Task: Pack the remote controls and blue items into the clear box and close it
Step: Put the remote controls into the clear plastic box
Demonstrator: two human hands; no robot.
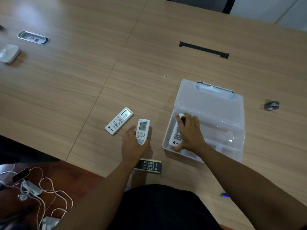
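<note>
The clear box [234, 146] lies open on the wooden table, its lid [211, 103] folded back. My right hand [191, 131] is inside the box, fingers wrapped around a white remote [176, 135] at the left wall. My left hand [132, 143] grips a second white remote [142, 130] that rests on the table left of the box. A third white remote [119, 120] lies free further left. A dark remote [150, 166] lies near the table edge below my left hand. A small blue item [224, 195] sits at the near edge on the right.
A small grey object [271, 105] sits right of the box. A black cable slot [204, 49] and an oval cable port [33, 37] are set in the table. A white device [9, 53] lies far left. Cables and adapters [33, 188] lie on the floor at left.
</note>
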